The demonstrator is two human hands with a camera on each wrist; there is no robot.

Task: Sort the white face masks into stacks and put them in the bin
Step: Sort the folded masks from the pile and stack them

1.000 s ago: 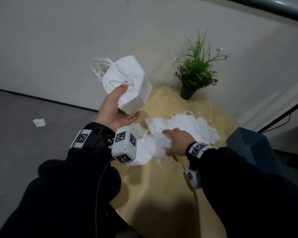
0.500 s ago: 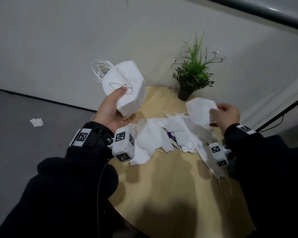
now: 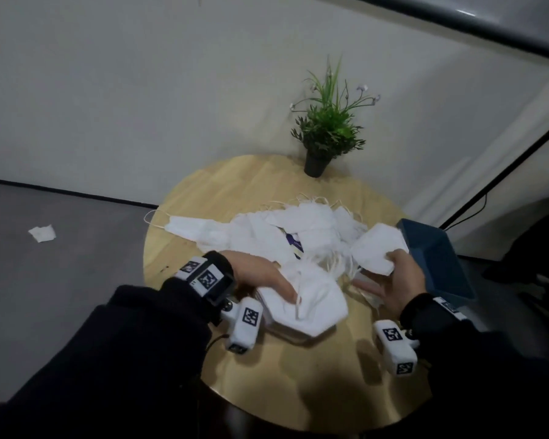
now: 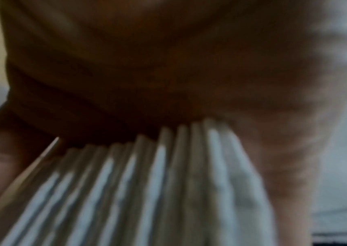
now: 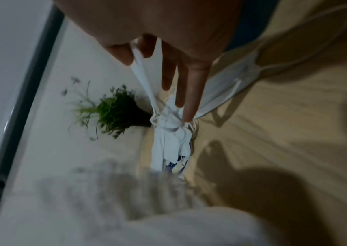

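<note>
While the stack of masks (image 3: 301, 299) is gripped by the left hand (image 3: 260, 277) low on the round table (image 3: 298, 391), a single mask (image 3: 377, 248) is pinched by the right hand (image 3: 396, 280) beside the blue bin (image 3: 438, 258). Loose masks (image 3: 267, 229) are spread behind, near a potted plant (image 3: 327, 131).

The left hand (image 3: 260, 277) fingers lie hidden under the mask stack (image 3: 308, 302); left wrist view blurred
</note>
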